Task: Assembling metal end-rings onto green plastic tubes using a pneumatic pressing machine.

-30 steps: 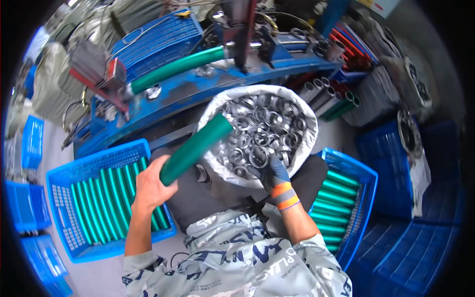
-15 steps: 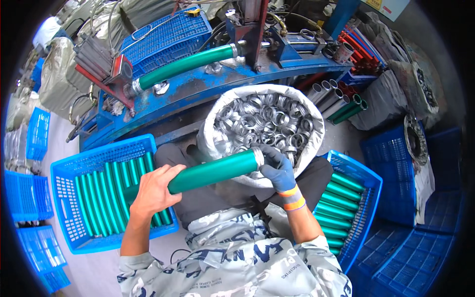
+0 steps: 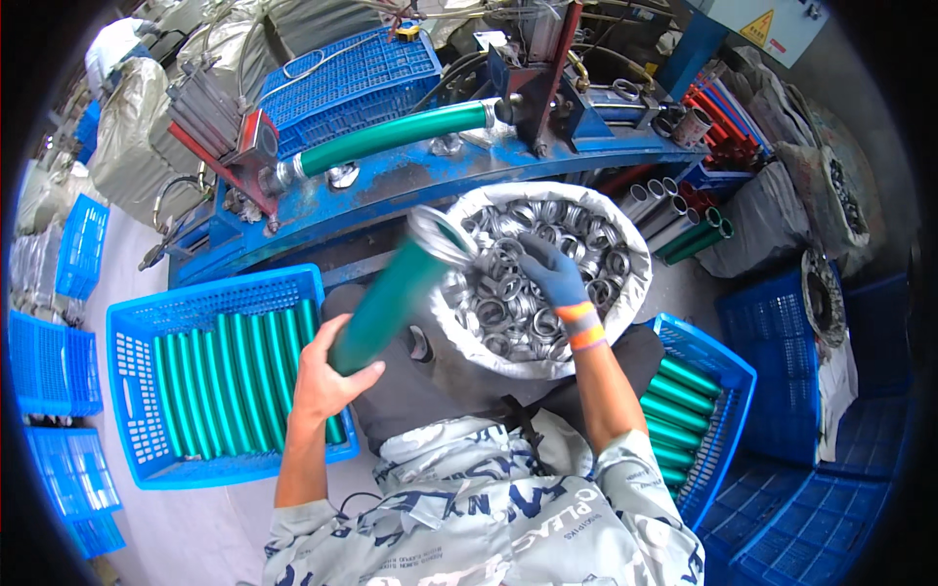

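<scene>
Bare left hand (image 3: 327,379) is wrapped in a firm grip, thumb (image 3: 367,375) out to the right; gloved right hand (image 3: 555,277)'s stretched farther forward, forearm (image 3: 606,396) slanting up-left.

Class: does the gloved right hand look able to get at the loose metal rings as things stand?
Probably yes: the right hand is over the open white sack, nothing covers the metal rings beside it, and the green tube in the left hand is off to one side.

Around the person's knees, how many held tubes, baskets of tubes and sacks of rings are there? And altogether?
Long green cylindrical tube, in left hand: 1
Blue rectangular plastic baskets of green tubes: 2
Round white sack of silver metal rings: 1
Total: 4
</scene>
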